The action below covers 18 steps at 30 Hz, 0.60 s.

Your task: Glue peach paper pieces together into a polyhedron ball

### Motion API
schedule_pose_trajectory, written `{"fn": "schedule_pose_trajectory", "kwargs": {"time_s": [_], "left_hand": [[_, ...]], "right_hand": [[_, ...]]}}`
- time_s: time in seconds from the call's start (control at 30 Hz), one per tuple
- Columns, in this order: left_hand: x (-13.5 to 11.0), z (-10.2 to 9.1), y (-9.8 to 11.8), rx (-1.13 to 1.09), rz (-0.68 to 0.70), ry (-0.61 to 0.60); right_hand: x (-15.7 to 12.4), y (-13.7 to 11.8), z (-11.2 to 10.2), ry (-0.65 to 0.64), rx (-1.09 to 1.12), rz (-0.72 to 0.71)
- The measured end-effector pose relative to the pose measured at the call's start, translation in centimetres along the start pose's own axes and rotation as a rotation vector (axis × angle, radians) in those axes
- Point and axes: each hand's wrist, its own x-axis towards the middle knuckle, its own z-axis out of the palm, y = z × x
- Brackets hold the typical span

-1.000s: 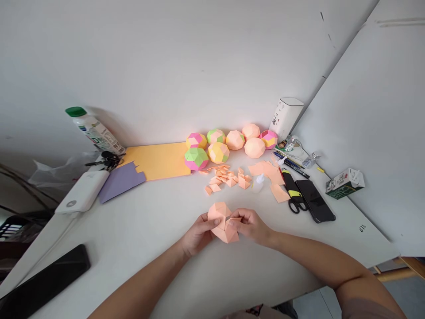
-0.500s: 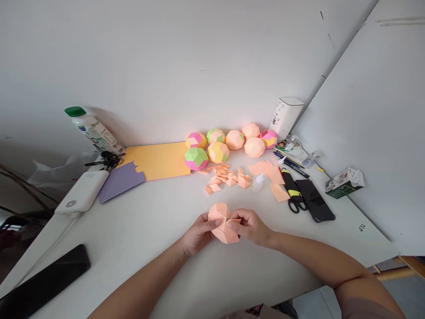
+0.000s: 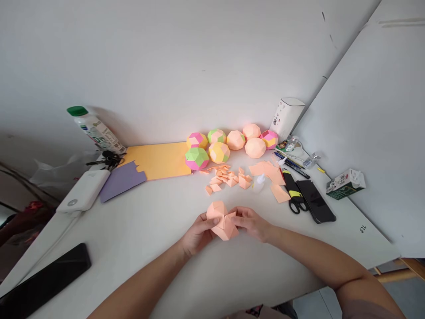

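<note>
A half-built peach paper ball (image 3: 221,219) is held just above the white table (image 3: 139,230) between both hands. My left hand (image 3: 196,234) grips its left side, fingers curled under it. My right hand (image 3: 251,223) pinches its right side, where a folded flap sticks out. Behind them lies a scatter of small folded peach paper pieces (image 3: 227,178) and flat peach squares (image 3: 270,173). A small glue bottle (image 3: 258,183) stands among them.
Several finished paper balls (image 3: 219,151), peach or multicoloured, line the wall. Scissors (image 3: 294,195), a black phone (image 3: 315,200), pens (image 3: 292,163) and a small carton (image 3: 345,182) lie at right. Orange paper (image 3: 159,160), purple paper (image 3: 122,179), a power bank (image 3: 83,191), keys, a bottle (image 3: 94,129) and another phone (image 3: 43,285) lie at left.
The peach paper ball has been turned slightly between my hands and the flap on its right now lies closer against it. Both hands stay in the same spot.
</note>
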Motion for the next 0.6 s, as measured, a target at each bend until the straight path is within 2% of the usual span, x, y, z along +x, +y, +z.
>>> {"fn": "schedule_pose_trajectory", "kwargs": {"time_s": [0.4, 0.6], "left_hand": [[0.1, 0.35, 0.16, 0.015, -0.015, -0.001], [0.09, 0.62, 0.29, 0.04, 0.003, 0.025]], "right_hand": [[0.2, 0.38, 0.13, 0.11, 0.074, 0.007], [0.17, 0.47, 0.59, 0.175, 0.072, -0.081]]}}
